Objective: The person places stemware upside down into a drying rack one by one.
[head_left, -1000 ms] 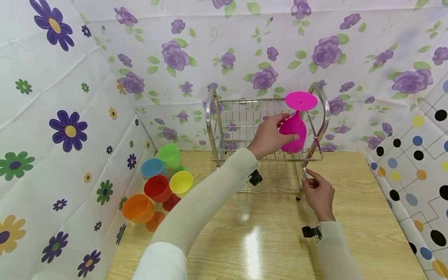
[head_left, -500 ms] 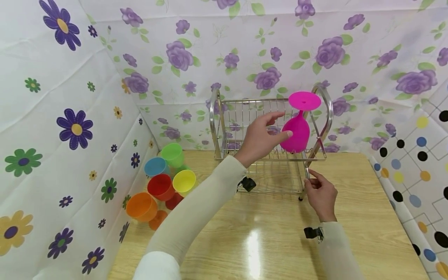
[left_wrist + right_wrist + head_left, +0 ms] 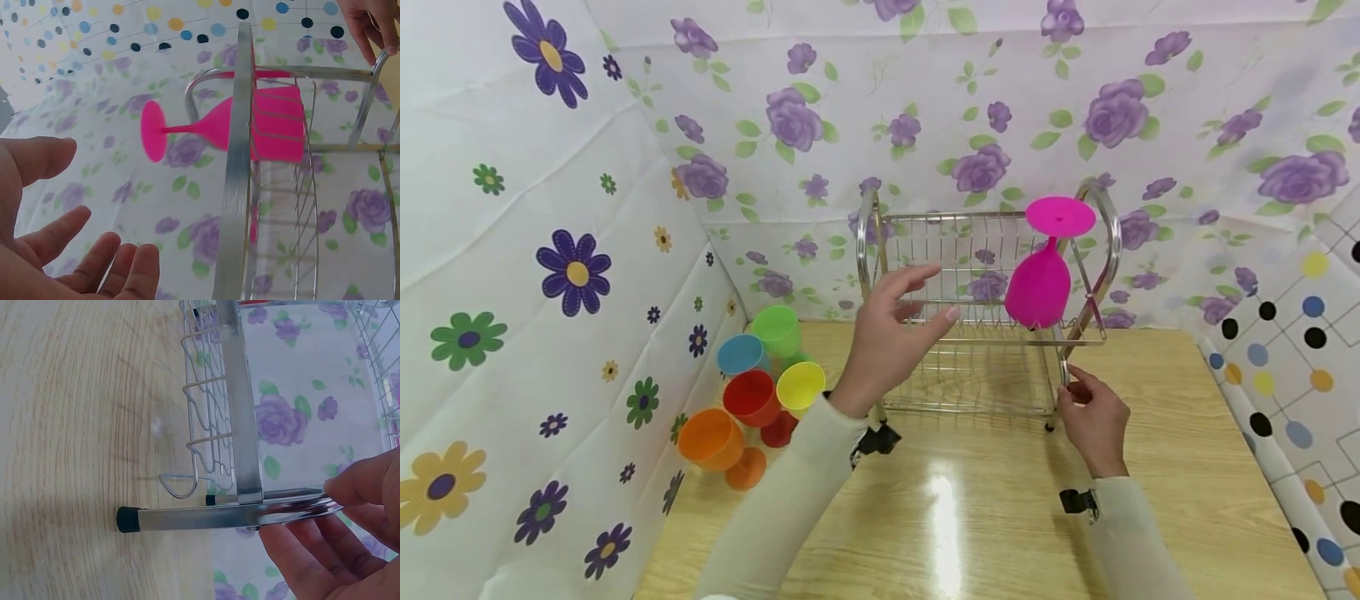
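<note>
A pink plastic goblet (image 3: 1039, 287) stands upside down at the right end of the upper tier of a metal dish rack (image 3: 970, 341), its round foot on top. In the left wrist view the goblet (image 3: 215, 128) shows partly behind the rack's frame bar. My left hand (image 3: 891, 337) is in front of the rack's left part, fingers spread and apart from the goblet, holding nothing. With thumb and fingers my right hand (image 3: 1093, 421) grips the rack's front right leg; the right wrist view shows the thumb and fingers (image 3: 353, 487) on either side of the tube.
Several goblets stand upright at the table's left: green (image 3: 777, 332), blue (image 3: 742, 355), red (image 3: 752, 398), yellow (image 3: 801, 386) and orange (image 3: 711, 439). The rack's lower tier (image 3: 962, 408) is just above the wooden table (image 3: 985, 533). Patterned cloth walls (image 3: 865, 108) enclose the table's back and sides.
My left hand has let go of the pink goblet and drawn back to the left and down. The goblet stays inverted on the rack. My right hand keeps its grip on the leg.
</note>
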A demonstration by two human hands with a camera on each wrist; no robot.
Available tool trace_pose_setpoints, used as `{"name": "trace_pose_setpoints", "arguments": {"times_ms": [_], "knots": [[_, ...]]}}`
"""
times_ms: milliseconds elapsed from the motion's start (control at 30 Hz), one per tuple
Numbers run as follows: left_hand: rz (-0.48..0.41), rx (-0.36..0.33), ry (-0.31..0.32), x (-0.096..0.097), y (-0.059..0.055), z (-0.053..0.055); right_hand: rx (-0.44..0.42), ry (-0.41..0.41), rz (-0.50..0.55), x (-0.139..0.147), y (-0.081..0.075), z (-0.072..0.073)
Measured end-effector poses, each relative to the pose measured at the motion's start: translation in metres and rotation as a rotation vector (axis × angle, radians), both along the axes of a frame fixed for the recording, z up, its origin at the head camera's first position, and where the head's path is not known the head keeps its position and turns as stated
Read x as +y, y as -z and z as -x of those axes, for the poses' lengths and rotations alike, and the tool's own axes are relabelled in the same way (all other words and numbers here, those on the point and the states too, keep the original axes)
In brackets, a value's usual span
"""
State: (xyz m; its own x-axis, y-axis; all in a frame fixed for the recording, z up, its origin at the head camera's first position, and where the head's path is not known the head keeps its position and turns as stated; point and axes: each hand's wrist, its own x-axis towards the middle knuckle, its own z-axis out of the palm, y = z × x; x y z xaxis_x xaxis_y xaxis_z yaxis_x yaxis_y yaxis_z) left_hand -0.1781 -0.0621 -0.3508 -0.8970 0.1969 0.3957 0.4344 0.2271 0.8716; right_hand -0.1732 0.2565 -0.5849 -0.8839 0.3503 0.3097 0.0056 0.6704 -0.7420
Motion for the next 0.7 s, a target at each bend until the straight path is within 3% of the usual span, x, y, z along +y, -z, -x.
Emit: {"name": "trace_pose_setpoints", "arguments": {"times_ms": [200,333,700], "knots": [[-0.006,0.032,-0.090,-0.037,0.011,-0.024,0.024,-0.014,0.014,-0.001,0.000,0.000],[-0.025,0.015,-0.174,-0.061,0.021,-0.036,0.033,-0.014,0.015,-0.002,-0.002,0.001],[-0.086,-0.084,-0.421,-0.121,0.069,-0.068,0.006,-0.011,0.029,-0.006,-0.002,0.000]]}}
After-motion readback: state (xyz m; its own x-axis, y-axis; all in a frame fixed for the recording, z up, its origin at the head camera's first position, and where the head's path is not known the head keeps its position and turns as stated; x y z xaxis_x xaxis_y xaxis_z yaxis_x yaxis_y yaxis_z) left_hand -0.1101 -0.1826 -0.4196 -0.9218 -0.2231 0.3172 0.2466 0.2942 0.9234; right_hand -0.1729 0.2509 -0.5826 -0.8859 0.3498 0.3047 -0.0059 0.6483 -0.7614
